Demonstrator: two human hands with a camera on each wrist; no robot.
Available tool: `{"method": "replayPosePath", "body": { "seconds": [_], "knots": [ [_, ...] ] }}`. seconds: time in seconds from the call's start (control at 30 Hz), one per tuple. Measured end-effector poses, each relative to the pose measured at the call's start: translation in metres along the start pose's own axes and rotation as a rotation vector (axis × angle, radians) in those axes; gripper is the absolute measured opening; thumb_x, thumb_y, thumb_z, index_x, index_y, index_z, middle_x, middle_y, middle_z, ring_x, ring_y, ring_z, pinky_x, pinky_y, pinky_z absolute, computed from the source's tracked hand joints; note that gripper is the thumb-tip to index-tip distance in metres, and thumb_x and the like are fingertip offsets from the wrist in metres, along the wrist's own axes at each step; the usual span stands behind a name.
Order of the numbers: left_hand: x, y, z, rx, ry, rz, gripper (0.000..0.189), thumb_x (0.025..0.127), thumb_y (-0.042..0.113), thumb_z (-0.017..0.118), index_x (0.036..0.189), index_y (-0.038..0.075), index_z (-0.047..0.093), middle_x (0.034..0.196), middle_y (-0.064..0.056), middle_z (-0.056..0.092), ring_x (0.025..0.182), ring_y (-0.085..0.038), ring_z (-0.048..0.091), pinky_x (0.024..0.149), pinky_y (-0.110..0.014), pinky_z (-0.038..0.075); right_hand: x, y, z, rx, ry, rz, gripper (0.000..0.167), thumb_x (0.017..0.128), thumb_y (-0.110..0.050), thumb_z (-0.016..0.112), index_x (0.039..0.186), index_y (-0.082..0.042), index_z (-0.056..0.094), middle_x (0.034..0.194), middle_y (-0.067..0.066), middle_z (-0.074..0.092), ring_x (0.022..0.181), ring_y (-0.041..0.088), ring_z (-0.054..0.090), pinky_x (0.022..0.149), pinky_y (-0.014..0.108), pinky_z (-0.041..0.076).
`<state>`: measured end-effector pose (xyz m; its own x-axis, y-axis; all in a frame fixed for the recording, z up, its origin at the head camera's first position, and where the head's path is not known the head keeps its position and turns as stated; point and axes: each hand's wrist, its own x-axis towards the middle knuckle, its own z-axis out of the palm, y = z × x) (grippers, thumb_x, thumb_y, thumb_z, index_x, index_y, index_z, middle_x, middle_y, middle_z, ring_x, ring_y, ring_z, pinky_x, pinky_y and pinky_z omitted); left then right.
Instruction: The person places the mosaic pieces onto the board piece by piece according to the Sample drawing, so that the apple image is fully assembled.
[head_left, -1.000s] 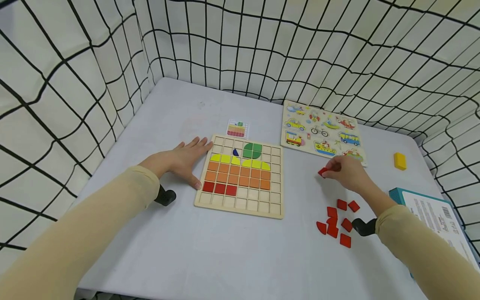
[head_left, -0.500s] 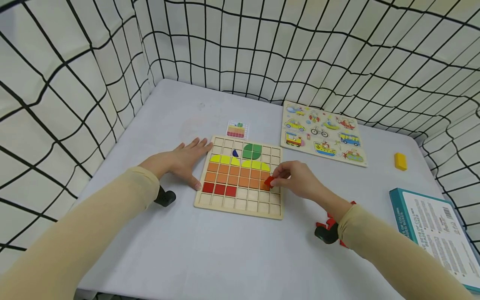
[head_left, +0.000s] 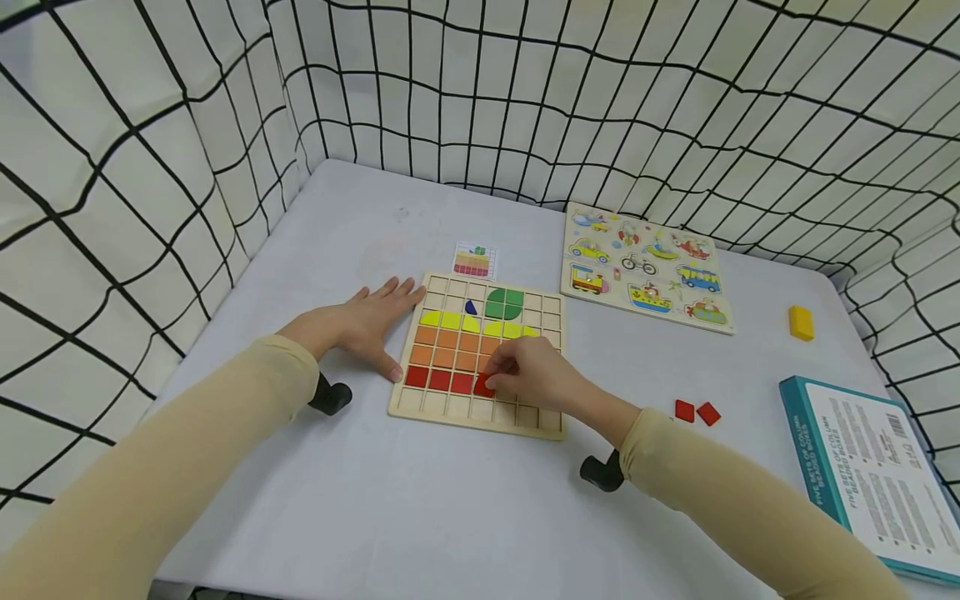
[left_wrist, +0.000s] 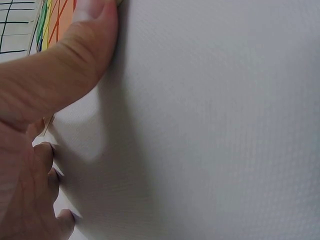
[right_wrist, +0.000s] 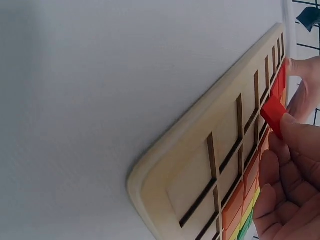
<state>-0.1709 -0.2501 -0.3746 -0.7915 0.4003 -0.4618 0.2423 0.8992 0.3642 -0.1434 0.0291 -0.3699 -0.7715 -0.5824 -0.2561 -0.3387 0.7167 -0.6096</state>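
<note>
A wooden grid board (head_left: 457, 406) lies on the table, its cells partly filled with green, blue, yellow, orange and red pieces. My right hand (head_left: 538, 373) pinches a red square tile (right_wrist: 272, 116) between thumb and fingers. In the head view that tile sits over the fourth cell of the red row, next to three red squares (head_left: 439, 379); in the right wrist view it is tilted above the grid. My left hand (head_left: 360, 325) lies spread at the board's left side, its thumb (left_wrist: 92, 35) touching the edge. My right hand covers some right-hand cells.
Behind the board lies a small pattern card (head_left: 475, 260). A vehicle picture puzzle (head_left: 645, 267) stands at back right, with a yellow block (head_left: 800, 323) and a teal-edged box (head_left: 870, 475) farther right. Two loose red tiles (head_left: 696, 412) show beside my right sleeve. Black netting (head_left: 480, 108) surrounds the table.
My right hand has carried the red tile leftward from the table's right side, over the board's edge, to the red row. My left hand has stayed in place.
</note>
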Motion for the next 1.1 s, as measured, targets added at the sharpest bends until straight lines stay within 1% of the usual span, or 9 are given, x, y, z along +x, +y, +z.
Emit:
{"method": "replayPosePath", "body": {
  "seconds": [0.2, 0.5, 0.77, 0.93, 1.1],
  "knots": [
    [0.000, -0.001, 0.000, 0.004, 0.005, 0.004, 0.133, 0.072, 0.045, 0.092, 0.165, 0.006, 0.006, 0.172, -0.021, -0.002, 0.159, -0.044, -0.005, 0.124, -0.069, 0.003, 0.001, -0.006, 0.003, -0.029, 0.020, 0.026, 0.005, 0.092, -0.015, 0.078, 0.093, -0.011, 0.076, 0.084, -0.002, 0.072, 0.079, 0.012, 0.061, 0.072, 0.021, 0.053],
    [0.001, -0.001, 0.001, 0.001, 0.008, 0.009, 0.132, 0.072, 0.045, 0.092, 0.165, 0.006, 0.006, 0.172, -0.021, -0.002, 0.159, -0.044, -0.005, 0.125, -0.069, 0.003, 0.001, -0.011, 0.002, -0.100, 0.026, 0.027, 0.004, 0.092, -0.013, 0.077, 0.092, -0.009, 0.078, 0.083, -0.002, 0.073, 0.079, 0.013, 0.060, 0.071, 0.023, 0.054],
    [0.001, -0.001, 0.001, -0.005, 0.005, 0.011, 0.131, 0.072, 0.044, 0.092, 0.165, 0.006, 0.006, 0.172, -0.021, -0.002, 0.159, -0.044, -0.006, 0.125, -0.068, 0.002, 0.002, -0.012, 0.008, -0.186, 0.060, -0.004, 0.004, 0.091, -0.013, 0.078, 0.090, -0.009, 0.079, 0.083, -0.002, 0.075, 0.078, 0.012, 0.061, 0.070, 0.024, 0.054],
    [-0.001, -0.001, 0.001, -0.010, 0.002, 0.013, 0.131, 0.072, 0.043, 0.092, 0.165, 0.006, 0.006, 0.172, -0.021, -0.002, 0.159, -0.043, -0.006, 0.125, -0.068, 0.002, 0.002, -0.013, 0.010, -0.203, 0.074, -0.027, 0.004, 0.090, -0.012, 0.078, 0.092, -0.009, 0.079, 0.083, -0.001, 0.074, 0.076, 0.011, 0.061, 0.072, 0.024, 0.056],
    [-0.002, 0.000, 0.000, -0.010, 0.002, 0.009, 0.131, 0.073, 0.042, 0.092, 0.165, 0.006, 0.006, 0.172, -0.020, -0.002, 0.159, -0.043, -0.006, 0.125, -0.067, 0.002, -0.003, -0.008, 0.005, -0.178, 0.088, -0.027, 0.004, 0.091, -0.013, 0.078, 0.094, -0.011, 0.078, 0.085, -0.002, 0.073, 0.078, 0.011, 0.060, 0.073, 0.024, 0.055]
  ]
}}
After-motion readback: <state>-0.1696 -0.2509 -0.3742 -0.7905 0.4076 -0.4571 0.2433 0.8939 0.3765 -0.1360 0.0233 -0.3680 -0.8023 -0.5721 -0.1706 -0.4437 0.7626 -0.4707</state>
